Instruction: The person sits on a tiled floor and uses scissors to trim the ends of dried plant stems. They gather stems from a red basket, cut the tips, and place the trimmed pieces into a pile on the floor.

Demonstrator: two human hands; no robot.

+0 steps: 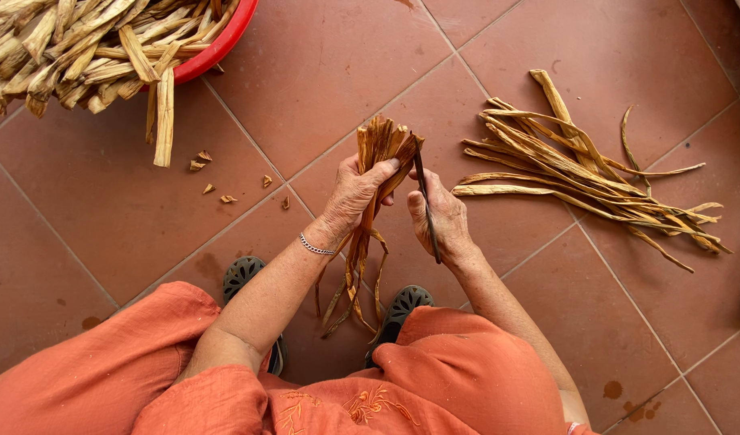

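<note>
My left hand (355,193) grips a bundle of dried tan plant stalks (375,149), whose cut ends point away from me and whose split strands hang down between my feet. My right hand (439,216) holds a thin dark blade (424,201), its tip set against the right side of the bundle's top end. A silver bracelet sits on my left wrist. Both hands are above the terracotta tile floor (346,72).
A red basin (218,44) heaped with dried stalks sits at the top left, some spilling over its rim. A loose pile of long split strips (579,169) lies on the floor to the right. Small scraps (225,189) dot the tiles. My orange clothing and dark shoes are below.
</note>
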